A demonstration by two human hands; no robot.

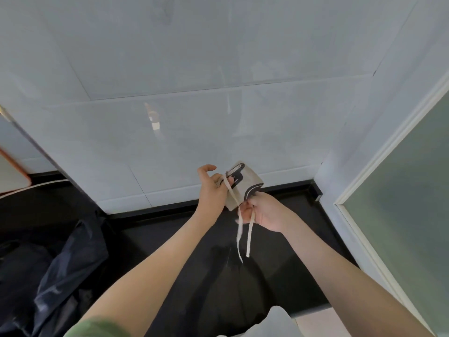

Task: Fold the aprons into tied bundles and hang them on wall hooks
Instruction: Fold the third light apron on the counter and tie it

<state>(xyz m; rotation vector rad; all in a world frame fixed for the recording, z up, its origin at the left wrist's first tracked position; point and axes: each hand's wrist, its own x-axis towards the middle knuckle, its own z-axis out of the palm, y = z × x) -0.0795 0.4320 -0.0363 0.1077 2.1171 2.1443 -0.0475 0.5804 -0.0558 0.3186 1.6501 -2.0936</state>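
A small beige apron bundle (pixel 245 183) with dark trim is held up in front of the white tiled wall (pixel 218 69). My left hand (pixel 213 188) grips its left side, with a beige strap running over the fingers. My right hand (pixel 264 211) holds the bundle's lower right corner from below. Two beige strap ends (pixel 243 237) hang loose between my hands. No wall hook is visible.
Below lies a black counter (pixel 279 251) with a dark bag or cloth (pixel 60 263) at the left. A frosted glass door with a white frame (pixel 401 203) stands at the right. White cloth (pixel 274 322) shows at the bottom edge.
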